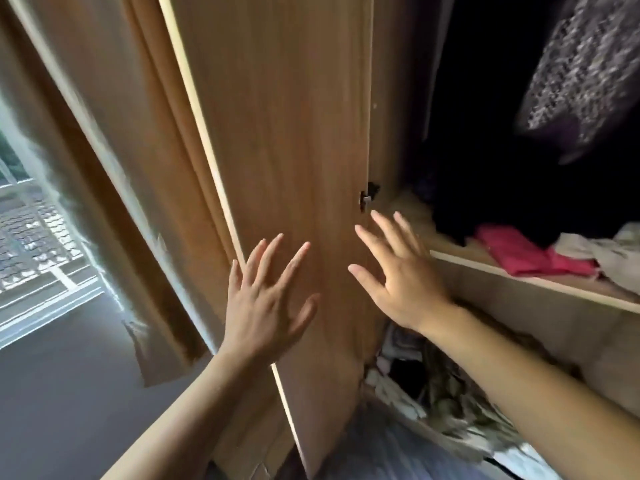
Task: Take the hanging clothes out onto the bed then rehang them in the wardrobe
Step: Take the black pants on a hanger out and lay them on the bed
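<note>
The wooden wardrobe door (284,133) stands open in the middle of the view. My left hand (266,303) is raised before the door's lower part, fingers spread and straight, holding nothing. My right hand (398,271) reaches up beside the door's inner edge near a small metal hinge (367,199), fingers straight and empty. Inside the dark wardrobe a speckled black-and-white garment (581,64) hangs at the upper right. Other dark hanging clothes (485,188) are barely visible below it. The bed is out of view.
A shelf (526,282) carries folded pink cloth (512,252) and pale cloth (609,251). Below it lies a jumbled pile of clothes (443,393). A tan curtain (104,168) hangs left of the door, beside a bright window (31,237). Grey floor (62,393) lies lower left.
</note>
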